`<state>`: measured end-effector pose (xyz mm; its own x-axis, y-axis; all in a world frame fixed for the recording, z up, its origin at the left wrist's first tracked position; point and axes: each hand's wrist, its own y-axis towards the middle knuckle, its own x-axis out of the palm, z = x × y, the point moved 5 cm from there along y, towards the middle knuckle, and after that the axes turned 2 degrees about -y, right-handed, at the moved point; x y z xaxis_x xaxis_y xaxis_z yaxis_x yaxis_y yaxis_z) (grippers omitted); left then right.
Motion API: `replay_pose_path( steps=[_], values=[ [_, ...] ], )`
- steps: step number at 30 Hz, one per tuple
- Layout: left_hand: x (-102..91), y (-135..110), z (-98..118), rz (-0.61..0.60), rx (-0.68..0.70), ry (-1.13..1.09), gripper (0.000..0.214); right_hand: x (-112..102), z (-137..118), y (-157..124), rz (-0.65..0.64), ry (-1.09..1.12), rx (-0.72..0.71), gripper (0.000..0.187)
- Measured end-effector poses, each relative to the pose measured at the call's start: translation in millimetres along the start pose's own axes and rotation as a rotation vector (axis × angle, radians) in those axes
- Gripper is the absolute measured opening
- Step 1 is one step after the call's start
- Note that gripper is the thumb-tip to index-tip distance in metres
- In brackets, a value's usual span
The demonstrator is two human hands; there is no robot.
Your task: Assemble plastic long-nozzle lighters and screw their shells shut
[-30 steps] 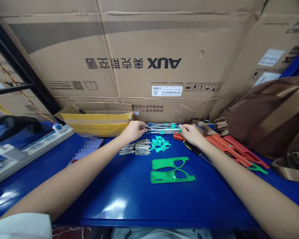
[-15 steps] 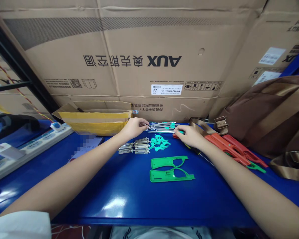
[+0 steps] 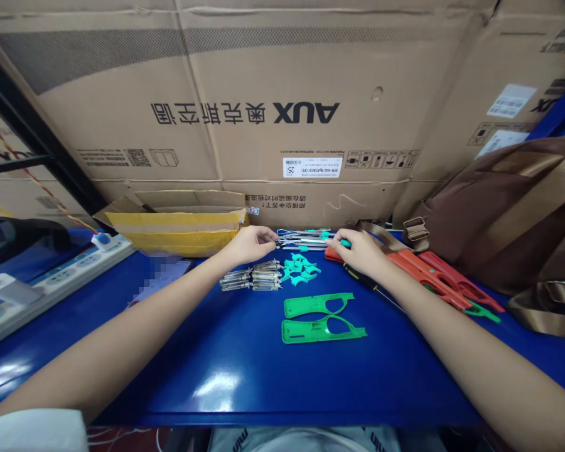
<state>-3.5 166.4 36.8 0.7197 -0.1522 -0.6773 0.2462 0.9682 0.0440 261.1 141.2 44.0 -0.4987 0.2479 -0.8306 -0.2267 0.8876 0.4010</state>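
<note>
At the back of the blue table lies a bundle of thin metal rods with teal ends (image 3: pixel 306 240). My left hand (image 3: pixel 255 245) is closed in a pinch at the rods' left ends. Opposite it, my right hand (image 3: pixel 358 250) pinches the right end of a rod, a bit of teal showing among the fingers. Small metal-and-clear parts (image 3: pixel 266 276) lie in rows in front of my left hand. Beside them is a pile of teal plastic pieces (image 3: pixel 301 269). Two green handle shells (image 3: pixel 292 331) rest nearer to me, hollow side up.
Right of the shells are a screwdriver (image 3: pixel 360 276) and several orange handle shells (image 3: pixel 433 282), with a brown bag (image 3: pixel 508 207) behind. On the left stand a yellow-taped carton (image 3: pixel 174 232) and a white power strip (image 3: pixel 61 282). A large cardboard box (image 3: pixel 245 69) walls off the back.
The view has shifted slightly. Both hands stay at the rods' ends; some teal-ended rods lie differently between them, and more teal shows in my right fingers.
</note>
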Motion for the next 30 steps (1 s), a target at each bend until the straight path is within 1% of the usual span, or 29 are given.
replay_pose_path(
  steps=[3, 5, 8, 12, 16, 20, 24, 30],
  values=[
    [8.1, 5.0, -2.2, -0.086, -0.114, -0.057, 0.032, -2.3, -4.3, -2.7, 0.031, -0.032, -0.049, 0.027],
    [11.9, 8.2, -3.9, -0.111, -0.170, -0.074, 0.037, -2.4, -8.1, -5.3, 0.038, -0.057, -0.088, 0.023],
    [15.0, 12.7, -6.5, -0.113, -0.208, -0.066, 0.037, -1.0, -13.9, -9.0, 0.037, -0.081, -0.158, 0.020],
    [19.4, 19.2, -10.8, -0.118, -0.232, -0.041, 0.036, 0.5, -18.8, -11.3, 0.034, -0.105, -0.229, 0.023],
    [23.2, 25.6, -15.4, -0.114, -0.221, -0.017, 0.037, 0.6, -21.2, -12.2, 0.021, -0.139, -0.268, 0.024],
    [23.2, 29.2, -16.6, -0.087, -0.143, 0.025, 0.036, 1.0, -23.3, -13.5, 0.012, -0.162, -0.287, 0.027],
    [22.8, 29.5, -12.1, -0.047, -0.076, 0.055, 0.036, 1.9, -23.7, -14.4, 0.014, -0.183, -0.262, 0.028],
    [23.4, 30.2, -4.5, -0.020, -0.081, 0.034, 0.036, 6.9, -23.5, -15.5, 0.007, -0.203, -0.200, 0.027]
  ],
)
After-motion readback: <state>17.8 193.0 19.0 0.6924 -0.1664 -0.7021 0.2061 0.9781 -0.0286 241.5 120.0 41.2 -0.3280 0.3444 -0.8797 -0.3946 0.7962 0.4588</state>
